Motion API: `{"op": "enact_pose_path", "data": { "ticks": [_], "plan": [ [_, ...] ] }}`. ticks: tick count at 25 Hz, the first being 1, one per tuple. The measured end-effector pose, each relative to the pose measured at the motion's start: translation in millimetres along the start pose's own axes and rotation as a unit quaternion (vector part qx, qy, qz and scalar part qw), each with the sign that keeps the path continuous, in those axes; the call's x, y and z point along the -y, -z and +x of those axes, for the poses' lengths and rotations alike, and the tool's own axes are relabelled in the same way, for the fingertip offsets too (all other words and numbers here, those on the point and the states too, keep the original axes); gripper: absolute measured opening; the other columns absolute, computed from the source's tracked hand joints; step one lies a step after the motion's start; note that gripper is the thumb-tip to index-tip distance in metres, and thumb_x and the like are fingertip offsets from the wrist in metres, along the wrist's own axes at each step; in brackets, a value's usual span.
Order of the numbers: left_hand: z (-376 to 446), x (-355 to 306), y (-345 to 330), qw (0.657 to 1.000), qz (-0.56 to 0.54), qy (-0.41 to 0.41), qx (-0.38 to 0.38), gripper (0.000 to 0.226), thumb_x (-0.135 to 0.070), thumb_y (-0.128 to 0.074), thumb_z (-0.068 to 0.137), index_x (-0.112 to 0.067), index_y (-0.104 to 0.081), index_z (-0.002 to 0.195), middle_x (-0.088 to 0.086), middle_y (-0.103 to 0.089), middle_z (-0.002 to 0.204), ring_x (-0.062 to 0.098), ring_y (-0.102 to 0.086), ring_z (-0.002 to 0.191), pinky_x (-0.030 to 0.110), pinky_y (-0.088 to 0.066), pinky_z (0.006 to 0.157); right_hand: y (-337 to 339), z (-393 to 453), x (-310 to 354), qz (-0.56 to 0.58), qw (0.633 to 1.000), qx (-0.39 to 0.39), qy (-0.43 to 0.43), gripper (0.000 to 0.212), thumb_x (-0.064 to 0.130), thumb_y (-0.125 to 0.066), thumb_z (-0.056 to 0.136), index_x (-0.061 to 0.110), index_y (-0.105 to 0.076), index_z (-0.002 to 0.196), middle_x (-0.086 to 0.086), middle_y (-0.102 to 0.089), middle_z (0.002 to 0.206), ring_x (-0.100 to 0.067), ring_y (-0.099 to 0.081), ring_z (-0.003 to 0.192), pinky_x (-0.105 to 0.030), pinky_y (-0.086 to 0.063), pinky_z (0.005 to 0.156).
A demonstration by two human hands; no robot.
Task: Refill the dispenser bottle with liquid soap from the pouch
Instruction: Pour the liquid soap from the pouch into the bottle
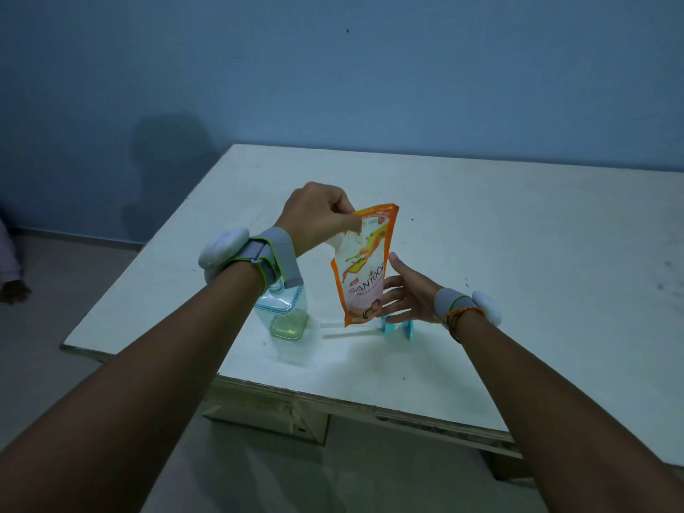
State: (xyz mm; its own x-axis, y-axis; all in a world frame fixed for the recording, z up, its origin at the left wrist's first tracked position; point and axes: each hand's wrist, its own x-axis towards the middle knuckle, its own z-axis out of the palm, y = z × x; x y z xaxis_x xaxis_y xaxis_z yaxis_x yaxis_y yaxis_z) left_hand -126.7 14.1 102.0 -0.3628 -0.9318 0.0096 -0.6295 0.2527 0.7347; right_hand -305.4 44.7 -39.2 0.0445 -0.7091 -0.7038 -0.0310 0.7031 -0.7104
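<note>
Both hands work the Santoor soap pouch point(364, 264), upright near the table's point(518, 224) front-left corner: the left hand point(320, 216) pinches its top corner, the right hand point(403, 290) steadies it with relaxed fingers. Beside it stands the uncapped dispenser bottle point(283, 311). Best to tip the spout over the neck slowly.

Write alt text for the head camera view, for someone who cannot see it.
A person's left hand pinches the top corner of an upright orange soap refill pouch while the open right hand steadies its side. On the white table stand a clear, nearly empty square dispenser bottle, and behind the pouch lies its blue pump head.
</note>
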Motion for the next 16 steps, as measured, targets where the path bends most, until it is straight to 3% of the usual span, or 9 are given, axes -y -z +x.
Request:
{"op": "enact_pose_path", "data": {
  "ticks": [5,9,11,13,16],
  "plan": [
    [6.2,7.0,3.0,0.996,-0.064,0.052,-0.022,0.021,-0.015,-0.070,0.069,-0.021,-0.058,0.053,0.013,-0.072,0.089,0.028,-0.064,0.085,0.046,-0.053,0.089,-21.5,-2.3,-10.6,0.199,0.978,0.055,0.026,0.069,0.073,-0.033,0.084,0.012,-0.059,0.104,-0.016,-0.064,0.105,-0.032,-0.065,0.092,-0.045,-0.054,0.081],
    [9.7,18.7,6.8,0.989,-0.115,0.087,-0.021,0.020,-0.016,-0.068,0.068,-0.022,-0.056,0.053,0.013,-0.072,0.094,0.029,-0.065,0.084,0.049,-0.052,0.092,-41.3,1.8,-10.1,0.298,0.951,0.059,0.058,0.073,0.067,-0.045,0.084,0.010,-0.053,0.128,-0.018,-0.060,0.109,-0.036,-0.059,0.102,-0.049,-0.055,0.081],
    [12.1,26.2,11.0,0.986,-0.132,0.100,-0.029,0.018,-0.018,-0.067,0.065,-0.022,-0.055,0.053,0.013,-0.071,0.094,0.031,-0.066,0.085,0.049,-0.052,0.092,-51.5,6.4,-7.8,0.324,0.942,0.059,0.064,0.072,0.067,-0.048,0.083,0.011,-0.054,0.127,-0.017,-0.061,0.105,-0.034,-0.059,0.102,-0.051,-0.053,0.084],
    [13.4,33.7,14.8,0.983,-0.140,0.112,-0.036,0.018,-0.019,-0.067,0.064,-0.022,-0.053,0.054,0.011,-0.070,0.091,0.030,-0.064,0.080,0.047,-0.051,0.090,-62.1,9.2,-3.2,0.347,0.934,0.048,0.068,0.064,0.066,-0.051,0.082,0.013,-0.058,0.118,-0.013,-0.061,0.099,-0.029,-0.060,0.091,-0.045,-0.055,0.078],
    [15.5,47.2,17.1,0.981,-0.148,0.119,-0.030,0.011,-0.023,-0.066,0.057,-0.023,-0.054,0.058,0.009,-0.070,0.090,0.033,-0.065,0.081,0.047,-0.050,0.090,-75.6,18.5,2.4,0.432,0.895,0.031,0.105,0.042,0.055,-0.053,0.087,0.018,-0.063,0.103,-0.004,-0.068,0.086,-0.018,-0.064,0.073,-0.024,-0.055,0.057]
  ]
}}
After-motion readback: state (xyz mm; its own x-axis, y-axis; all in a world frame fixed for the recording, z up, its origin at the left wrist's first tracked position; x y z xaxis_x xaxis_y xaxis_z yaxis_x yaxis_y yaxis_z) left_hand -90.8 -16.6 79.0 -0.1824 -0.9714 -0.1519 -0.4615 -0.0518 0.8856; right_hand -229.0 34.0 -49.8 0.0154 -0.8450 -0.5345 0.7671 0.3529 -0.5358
